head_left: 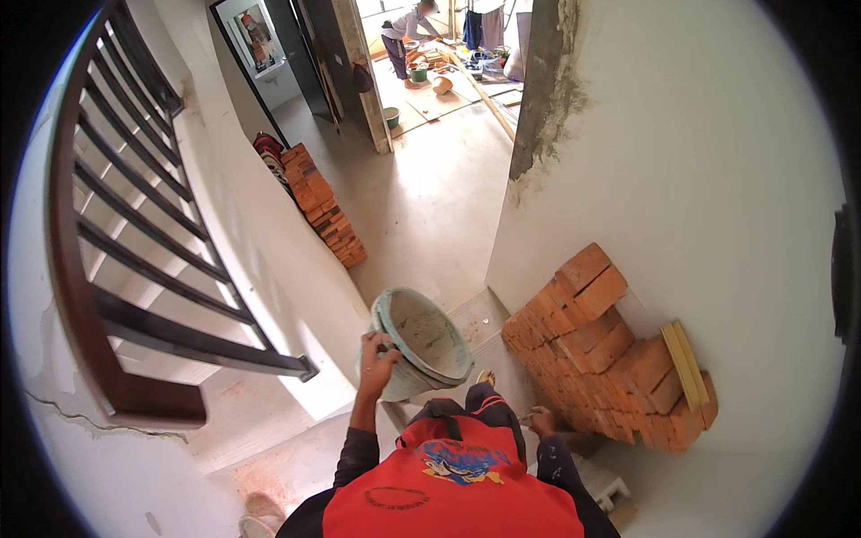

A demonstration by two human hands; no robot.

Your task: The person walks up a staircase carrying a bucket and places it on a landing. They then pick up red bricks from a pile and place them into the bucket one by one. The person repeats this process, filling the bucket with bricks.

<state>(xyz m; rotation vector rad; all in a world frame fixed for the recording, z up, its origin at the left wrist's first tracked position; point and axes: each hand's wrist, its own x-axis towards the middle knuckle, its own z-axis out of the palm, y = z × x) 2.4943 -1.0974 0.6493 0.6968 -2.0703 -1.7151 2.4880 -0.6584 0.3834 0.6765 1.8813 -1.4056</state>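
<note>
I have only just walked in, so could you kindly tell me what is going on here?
The person's left grip holds a stained pale-green bucket near its rim. The right grip is low, near the right-hand brick stack; whether it holds anything is unclear. A second brick stack stands farther off at left, and well ahead a co-worker bends forward.

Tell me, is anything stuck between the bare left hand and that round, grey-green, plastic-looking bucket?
No, nothing visible is in the way: the bare left hand touches the round, grey-green, plastic-looking bucket directly, gripping it at the left side of its rim.
</note>
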